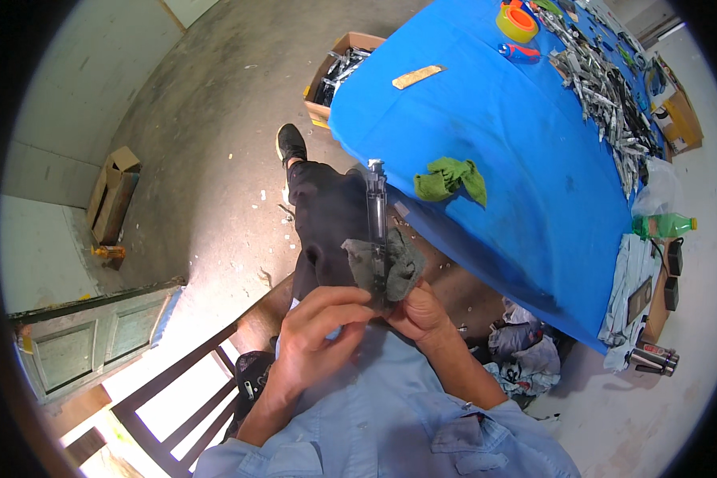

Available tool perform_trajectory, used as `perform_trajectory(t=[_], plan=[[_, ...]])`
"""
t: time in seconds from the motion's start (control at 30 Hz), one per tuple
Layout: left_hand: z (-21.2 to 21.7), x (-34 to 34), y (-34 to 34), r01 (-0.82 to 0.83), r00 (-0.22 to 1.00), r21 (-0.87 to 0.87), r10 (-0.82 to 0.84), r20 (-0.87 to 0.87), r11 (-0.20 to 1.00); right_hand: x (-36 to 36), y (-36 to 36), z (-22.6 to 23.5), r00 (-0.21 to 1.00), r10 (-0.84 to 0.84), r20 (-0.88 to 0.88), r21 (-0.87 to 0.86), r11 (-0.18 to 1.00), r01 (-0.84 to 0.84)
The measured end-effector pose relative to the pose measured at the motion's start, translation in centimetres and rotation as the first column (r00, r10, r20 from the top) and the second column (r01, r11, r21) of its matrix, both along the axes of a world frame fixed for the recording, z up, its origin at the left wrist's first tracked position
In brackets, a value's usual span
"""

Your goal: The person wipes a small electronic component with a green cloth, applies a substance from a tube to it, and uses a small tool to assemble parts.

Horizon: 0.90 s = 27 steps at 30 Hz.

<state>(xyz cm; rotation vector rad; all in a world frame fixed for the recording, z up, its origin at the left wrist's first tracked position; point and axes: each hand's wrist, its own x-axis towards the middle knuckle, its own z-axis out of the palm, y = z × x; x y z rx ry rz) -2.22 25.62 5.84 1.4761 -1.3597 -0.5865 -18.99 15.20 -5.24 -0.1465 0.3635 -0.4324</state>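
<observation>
A slim, dark, see-through tube-shaped part [377, 199] with a silvery knobbed end stands roughly upright in front of my body, above my lap. Behind and around its lower half lies a grey cloth [406, 267]. My right hand [422, 313] is closed on the cloth and the part near their lower edge. From the other side, my left hand [319, 327] has its fingers bent and their tips pinched at the part's lower end. The very bottom of the part is hidden by my fingers.
A blue-covered table [502, 103] carries a green cloth [452, 180], a tan strip [418, 76], tape rolls [518, 22] and a pile of slim silvery parts [605, 99]. A green bottle [665, 226] lies at the right. On the floor stands a cardboard box [320, 89] of similar parts.
</observation>
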Motion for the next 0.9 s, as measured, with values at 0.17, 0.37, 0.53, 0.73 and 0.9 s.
perform_trajectory(t=[0.17, 0.37, 0.53, 0.73, 0.9], plan=[[-0.6, 0.0, 0.1, 0.002, 1.000, -0.017, -0.002, -0.010, 1.000, -0.1, 0.1, -0.2, 0.999, 0.005, -0.044, 0.014, 1.000, -0.004], [-1.3, -0.5, -0.7, -0.103, 0.976, 0.047, 0.110, -0.189, 0.994, -0.3, 0.2, -0.3, 0.999, -0.002, 0.051, -0.051, 0.999, 0.004], [-1.4, 0.2, -1.5, -0.096, 0.960, 0.140, 0.128, -0.249, 0.986, 0.0, 0.2, 1.1, 0.998, 0.024, -0.056, -0.112, 0.993, -0.030], [-3.1, 0.3, -1.4, -0.094, 0.836, 0.126, 0.147, -0.528, 0.988, 0.3, 0.0, 2.0, 0.991, 0.061, -0.122, -0.174, 0.981, -0.082], [-4.6, 0.3, -0.9, -0.104, 0.713, 0.152, 0.180, -0.678, 0.983, 0.4, -0.2, 3.1, 0.987, 0.098, -0.131, -0.181, 0.976, -0.121]])
